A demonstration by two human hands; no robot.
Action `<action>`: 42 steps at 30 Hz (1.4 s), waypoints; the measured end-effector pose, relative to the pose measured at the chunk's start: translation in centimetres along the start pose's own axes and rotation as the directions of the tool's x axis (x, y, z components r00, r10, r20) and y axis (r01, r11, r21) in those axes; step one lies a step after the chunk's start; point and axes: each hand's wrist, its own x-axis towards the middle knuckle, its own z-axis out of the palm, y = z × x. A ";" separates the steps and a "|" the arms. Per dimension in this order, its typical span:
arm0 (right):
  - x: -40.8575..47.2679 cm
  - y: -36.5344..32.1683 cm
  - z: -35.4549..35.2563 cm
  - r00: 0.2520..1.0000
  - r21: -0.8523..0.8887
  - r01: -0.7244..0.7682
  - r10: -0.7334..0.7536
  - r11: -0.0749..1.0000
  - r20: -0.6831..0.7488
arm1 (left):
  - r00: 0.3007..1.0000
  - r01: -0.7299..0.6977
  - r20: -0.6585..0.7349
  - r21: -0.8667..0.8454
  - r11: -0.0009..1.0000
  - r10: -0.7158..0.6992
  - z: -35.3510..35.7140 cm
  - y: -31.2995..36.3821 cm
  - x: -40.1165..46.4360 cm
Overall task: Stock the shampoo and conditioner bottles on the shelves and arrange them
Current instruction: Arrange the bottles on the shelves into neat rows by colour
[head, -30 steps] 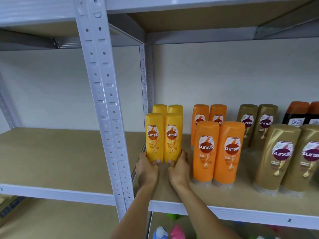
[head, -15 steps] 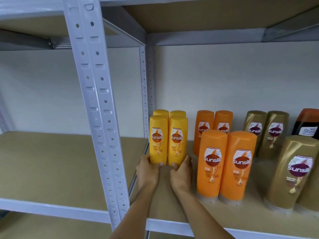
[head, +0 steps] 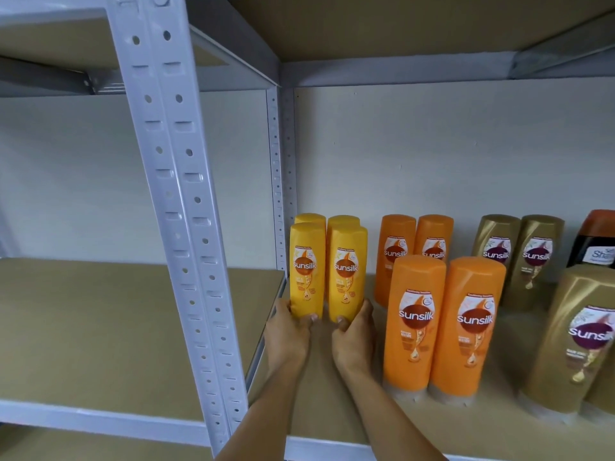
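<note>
Two hands holding the front pair of yellow bottles on a shelf.

The left hand point(head: 287, 337) curls round the base of the left yellow bottle point(head: 307, 271); the right hand point(head: 353, 341) curls round the base of the right yellow bottle point(head: 346, 272). Both bottles stand upright, side by side, on the shelf point(head: 332, 400). Just behind this grip, two more yellow bottles point(head: 342, 220) show only their tops. Right of the grip stand four orange bottles point(head: 414, 322) in two rows, then gold bottles point(head: 572, 337) in two rows, and a dark bottle point(head: 597, 244) at the far right. Left of the grip rises a perforated post point(head: 179, 207); beyond it lies another shelf bay point(head: 100, 327).
</note>
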 end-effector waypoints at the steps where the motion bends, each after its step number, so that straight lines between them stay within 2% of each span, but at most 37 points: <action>1: 0.0 0.0 0.0 1.000 -0.002 0.005 -0.005 1.000 0.001 | 1.000 -0.006 -0.004 0.005 1.000 0.006 0.0 0.0 0.0; 17: -0.4 -0.2 0.1 0.998 -0.050 0.062 -0.062 0.997 0.003 | 1.000 -0.029 -0.012 0.018 0.999 0.029 -0.2 0.0 -0.1; 23: -2.1 0.0 -0.9 0.990 -0.141 0.135 -0.130 0.981 0.047 | 0.999 -0.033 0.009 0.015 0.999 0.033 -0.7 0.2 -1.0; 27: -3.7 0.1 -2.1 0.971 -0.164 0.211 -0.188 0.964 0.147 | 1.000 0.001 0.009 0.067 0.998 -0.002 -1.4 0.5 -2.1; 32: -5.7 0.4 -3.6 0.940 -0.220 0.290 -0.233 0.931 0.250 | 0.994 -0.060 0.102 0.195 0.979 0.041 -2.2 -0.3 -3.7; 36: -8.0 1.2 -5.5 0.906 -0.239 0.357 -0.273 0.903 0.323 | 0.980 -0.104 0.185 0.199 0.975 0.067 -3.4 -0.4 -5.7; 38: -9.5 2.1 -6.4 0.879 -0.308 0.427 -0.310 0.850 0.361 | 0.961 -0.143 0.269 0.274 0.951 0.067 -3.8 -0.5 -6.6; 42: -12.2 4.3 -8.3 0.783 -0.366 0.622 -0.540 0.692 0.308 | 0.893 -0.305 0.441 0.448 0.840 0.090 -4.3 -0.4 -8.2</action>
